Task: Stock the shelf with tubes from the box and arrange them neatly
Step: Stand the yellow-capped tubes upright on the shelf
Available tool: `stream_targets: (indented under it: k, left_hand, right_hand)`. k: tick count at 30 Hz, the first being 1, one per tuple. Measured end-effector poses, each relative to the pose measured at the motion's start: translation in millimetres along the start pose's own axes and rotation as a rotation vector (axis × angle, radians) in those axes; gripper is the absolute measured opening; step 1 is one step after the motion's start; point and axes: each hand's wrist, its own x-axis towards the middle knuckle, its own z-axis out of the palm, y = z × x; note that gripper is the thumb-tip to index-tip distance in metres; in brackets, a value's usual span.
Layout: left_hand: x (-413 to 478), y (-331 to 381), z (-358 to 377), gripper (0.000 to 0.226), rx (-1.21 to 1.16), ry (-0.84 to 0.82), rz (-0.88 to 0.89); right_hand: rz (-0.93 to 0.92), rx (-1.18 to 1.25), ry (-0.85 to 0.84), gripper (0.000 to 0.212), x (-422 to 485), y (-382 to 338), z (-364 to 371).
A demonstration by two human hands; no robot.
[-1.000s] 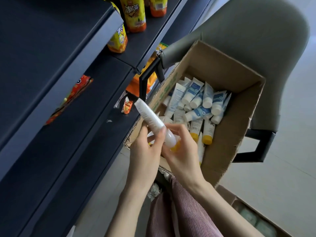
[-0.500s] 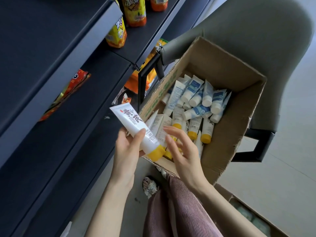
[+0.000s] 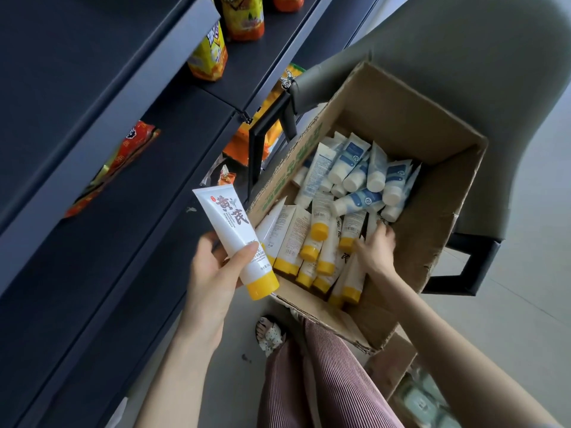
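Left hand: I grip one white tube, thumb across its front and fingers curled behind. It is tilted, yellow cap lowest, just outside the near-left corner of the cardboard box and in front of the dark shelf.

Right hand: inside the box, down among the yellow-capped tubes at the near end. The fingers are blurred, so I cannot tell whether they pinch anything.

Blue-labelled tubes lie heaped at the far end. The box sits on a grey chair.
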Motion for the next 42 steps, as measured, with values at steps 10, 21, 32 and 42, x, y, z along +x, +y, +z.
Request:
stream_targets:
  k: [10,21,32,42]
  left_hand:
    - [6.7,0.1,1.8,0.045,0.032,-0.018,-0.006]
    - [14.0,1.9,14.6,0.047,0.037,-0.041,-0.015]
    - [14.4,-3.2,11.1,0.045,0.066,0.032,0.004]
    - [2.2,-15.5,8.5,0.044,0.022,0.069,-0.022]
  right_hand:
    - [0.354,0.14,-0.034,0.052,40.5,-2.1,-3.4]
    - [-0.095,0.173,-0.014,0.063,3.4,-6.6,2.2]
    - [0.075,0.221,-0.207,0.058,21.6,-68.9,70.0]
    - [0.211,0.697,-0.317,0.068,17.3,-43.3,51.4]
